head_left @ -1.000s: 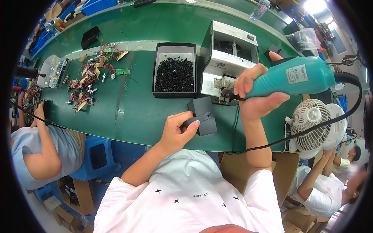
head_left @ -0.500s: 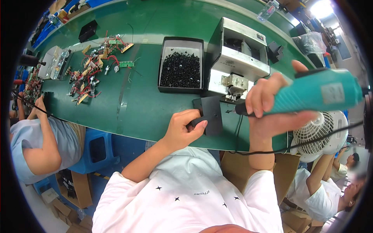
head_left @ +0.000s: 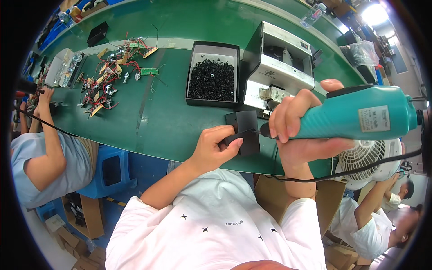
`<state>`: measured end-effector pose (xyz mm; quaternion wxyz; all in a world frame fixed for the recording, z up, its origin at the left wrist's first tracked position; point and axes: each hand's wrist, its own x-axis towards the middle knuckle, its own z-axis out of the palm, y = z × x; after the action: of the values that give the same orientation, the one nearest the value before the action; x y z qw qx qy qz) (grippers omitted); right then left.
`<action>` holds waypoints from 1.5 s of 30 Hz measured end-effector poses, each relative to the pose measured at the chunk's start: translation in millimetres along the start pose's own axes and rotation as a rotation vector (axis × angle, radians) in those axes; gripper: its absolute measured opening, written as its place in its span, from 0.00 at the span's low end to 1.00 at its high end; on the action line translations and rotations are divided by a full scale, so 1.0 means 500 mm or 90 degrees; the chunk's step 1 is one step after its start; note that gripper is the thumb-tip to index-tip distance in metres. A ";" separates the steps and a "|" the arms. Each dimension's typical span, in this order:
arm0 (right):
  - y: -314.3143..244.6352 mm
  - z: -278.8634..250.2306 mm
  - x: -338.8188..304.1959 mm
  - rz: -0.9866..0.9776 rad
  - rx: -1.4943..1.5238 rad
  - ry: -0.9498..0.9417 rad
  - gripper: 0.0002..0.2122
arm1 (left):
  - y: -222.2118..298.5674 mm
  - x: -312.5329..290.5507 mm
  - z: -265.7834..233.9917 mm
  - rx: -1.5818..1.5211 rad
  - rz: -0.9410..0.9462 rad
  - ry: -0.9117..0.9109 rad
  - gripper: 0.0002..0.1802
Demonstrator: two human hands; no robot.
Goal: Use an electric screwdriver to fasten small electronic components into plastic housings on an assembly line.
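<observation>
My right hand [head_left: 292,119] is wrapped round a teal electric screwdriver [head_left: 355,112], which lies sideways with its dark nose pointing left. The bit end meets the side of a black bracket-like part [head_left: 245,121] near a hole or screw there; the exact contact is too small to tell. My left hand [head_left: 218,146] pinches that black part from the left, thumb and fingers closed on it, over the front edge of the green bench. Beyond the part stand an open box [head_left: 212,74] of small black screws and a silver-and-black screw feeder machine [head_left: 279,63].
Circuit boards with red wires [head_left: 108,81] are heaped on the green bench [head_left: 166,126] at the left. A white fan [head_left: 369,157] stands at the right, the screwdriver's black cable [head_left: 333,173] hanging before it. People sit at both sides; a blue stool [head_left: 110,171] is at the left.
My right hand has brought the screwdriver leftward, from a gap beside the black part up to it. My left hand keeps its hold. The person at the left has raised an arm.
</observation>
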<state>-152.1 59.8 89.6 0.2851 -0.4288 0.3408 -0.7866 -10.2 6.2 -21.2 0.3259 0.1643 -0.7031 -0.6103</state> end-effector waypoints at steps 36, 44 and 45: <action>-0.135 -0.138 -0.140 -0.056 -0.020 0.062 0.27 | -0.074 0.709 -0.223 0.960 0.391 -0.030 0.28; -0.135 -0.156 -0.168 -0.045 -0.083 0.077 0.26 | -0.054 0.763 0.037 0.903 0.844 -0.445 0.17; -0.134 -0.157 -0.165 -0.048 -0.079 0.073 0.26 | -0.057 0.765 0.029 0.916 0.843 -0.469 0.14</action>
<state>-191.9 184.5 70.7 0.2085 -0.4127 0.3878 -0.7974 -305.2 -229.0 49.2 0.1857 -0.2948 -0.9060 0.2403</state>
